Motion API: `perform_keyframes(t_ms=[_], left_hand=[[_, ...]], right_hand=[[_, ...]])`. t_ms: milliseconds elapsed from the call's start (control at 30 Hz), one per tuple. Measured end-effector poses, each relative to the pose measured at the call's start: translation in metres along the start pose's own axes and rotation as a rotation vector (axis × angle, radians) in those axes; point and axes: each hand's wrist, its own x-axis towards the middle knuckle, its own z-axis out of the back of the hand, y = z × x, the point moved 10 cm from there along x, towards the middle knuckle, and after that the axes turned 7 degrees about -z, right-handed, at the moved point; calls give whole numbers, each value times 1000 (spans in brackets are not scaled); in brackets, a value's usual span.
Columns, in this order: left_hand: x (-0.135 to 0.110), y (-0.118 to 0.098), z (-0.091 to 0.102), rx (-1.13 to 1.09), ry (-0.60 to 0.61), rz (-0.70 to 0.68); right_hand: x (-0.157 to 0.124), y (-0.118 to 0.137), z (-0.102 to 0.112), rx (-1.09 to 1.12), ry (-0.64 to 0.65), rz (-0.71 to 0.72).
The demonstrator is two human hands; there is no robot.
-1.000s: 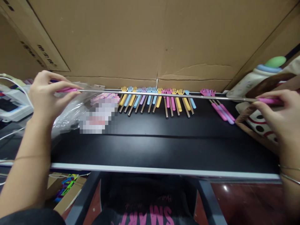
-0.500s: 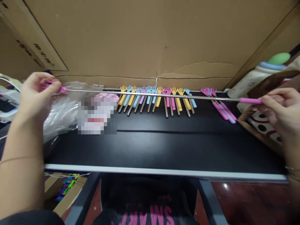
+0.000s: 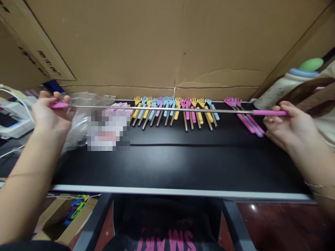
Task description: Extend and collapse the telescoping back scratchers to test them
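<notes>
Right hand (image 3: 294, 125): my thumb and fingers pinch the grip (image 3: 269, 112);
Left hand (image 3: 53, 115): my fingers curl loosely round the claw (image 3: 60, 105);
Scratcher (image 3: 157, 109): above the table (image 3: 167, 170), about parallel to its back edge; I'd best put force only lengthwise, lest it bend;
Other scratchers (image 3: 200, 118): along that edge

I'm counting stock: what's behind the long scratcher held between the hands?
Behind the long scratcher, a row of colored scratchers and, further left, a clear plastic bag show. The narrow strips it crosses are hidden.
</notes>
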Motion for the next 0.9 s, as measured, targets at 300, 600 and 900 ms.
perform_keyframes(t_ms=[300,600,900], left_hand=[[-29,0,-37,92,151,-72],[-157,11,-146,61,691,-175],[-205,32,-166,146,927,-182]], right_hand=[[10,6,1,-172,-92,147],[-81,-21,-103,-257,470,164],[-102,-37,-121,-470,698,236]])
